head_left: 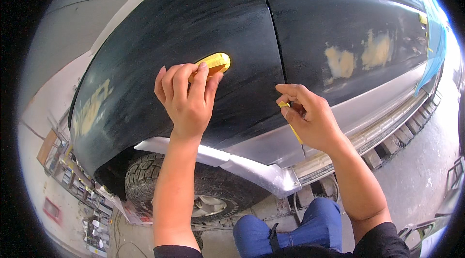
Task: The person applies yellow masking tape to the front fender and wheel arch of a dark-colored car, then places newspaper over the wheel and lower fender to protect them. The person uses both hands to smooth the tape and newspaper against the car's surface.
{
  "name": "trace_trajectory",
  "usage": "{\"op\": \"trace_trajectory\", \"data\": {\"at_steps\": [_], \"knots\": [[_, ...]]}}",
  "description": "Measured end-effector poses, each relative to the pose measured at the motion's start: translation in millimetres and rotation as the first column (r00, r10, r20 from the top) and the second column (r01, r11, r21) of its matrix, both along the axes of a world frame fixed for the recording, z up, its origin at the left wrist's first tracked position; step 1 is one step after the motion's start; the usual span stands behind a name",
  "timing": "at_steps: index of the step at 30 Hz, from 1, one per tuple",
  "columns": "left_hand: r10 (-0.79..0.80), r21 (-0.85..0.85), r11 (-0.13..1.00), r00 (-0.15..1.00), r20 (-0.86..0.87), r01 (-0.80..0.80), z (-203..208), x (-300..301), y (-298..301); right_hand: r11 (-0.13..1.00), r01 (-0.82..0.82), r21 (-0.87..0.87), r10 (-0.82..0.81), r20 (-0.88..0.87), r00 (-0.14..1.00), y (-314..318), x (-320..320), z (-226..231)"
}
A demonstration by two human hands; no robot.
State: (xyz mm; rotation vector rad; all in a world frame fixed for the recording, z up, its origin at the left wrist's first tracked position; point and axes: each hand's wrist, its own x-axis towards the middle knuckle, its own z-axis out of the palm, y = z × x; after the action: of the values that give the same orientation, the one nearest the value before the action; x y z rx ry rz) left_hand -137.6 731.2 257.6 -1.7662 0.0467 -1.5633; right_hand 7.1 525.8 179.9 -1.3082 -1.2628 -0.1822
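Observation:
The dark front fender [193, 20] of a vehicle fills the middle, with an oval spot covered in yellow masking tape [220, 58]. My left hand [186, 91] is at this oval, its fingertips closed on an orange-brown flap [216, 70] that stands out from the tape and looks like part of it. The fingers hide the oval's lower left end. Lower and to the right, my right hand [310, 117] is away from the panel's taped spot, thumb and fingers closed on a thin yellow strip [294, 132]. Whether that strip is tape is unclear.
Right of a vertical gap is the dark door [329, 20], with tan filler patches [380, 50]. Blue masking film [436, 40] hangs farther right. Below are a silver sill trim [256, 173], a tyre [145, 175] and a side step [353, 151]. Cluttered shelves [80, 175] stand left.

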Motion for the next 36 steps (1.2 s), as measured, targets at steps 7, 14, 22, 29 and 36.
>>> {"op": "trace_trajectory", "data": {"at_steps": [7, 14, 22, 29, 36], "knots": [[0.024, 0.025, 0.999, 1.0, 0.0, -0.024, 1.4, -8.8, 6.0, 0.999, 0.012, -0.038, -0.013, -0.034, 0.999, -12.8, 2.6, -0.4], [0.084, 0.03, 0.996, 0.996, 0.03, -0.085, -8.5, -23.6, 13.9, 0.997, 0.0, -0.071, -0.002, -0.035, 0.999, -24.2, 9.0, -1.8], [0.156, -0.057, 0.986, 0.988, -0.007, -0.156, -39.5, -24.6, 16.1, 0.997, -0.008, -0.082, 0.004, -0.043, 0.999, -27.3, 9.1, 0.2], [0.194, -0.134, 0.972, 0.981, 0.016, -0.191, -48.7, -17.0, 8.4, 0.996, -0.033, -0.08, 0.03, -0.028, 0.999, -23.4, 7.8, -0.1], [0.194, -0.163, 0.968, 0.981, 0.012, -0.19, -39.9, -8.9, -0.5, 0.997, -0.032, -0.077, 0.03, -0.026, 0.999, -18.1, 4.6, -2.2]]}}
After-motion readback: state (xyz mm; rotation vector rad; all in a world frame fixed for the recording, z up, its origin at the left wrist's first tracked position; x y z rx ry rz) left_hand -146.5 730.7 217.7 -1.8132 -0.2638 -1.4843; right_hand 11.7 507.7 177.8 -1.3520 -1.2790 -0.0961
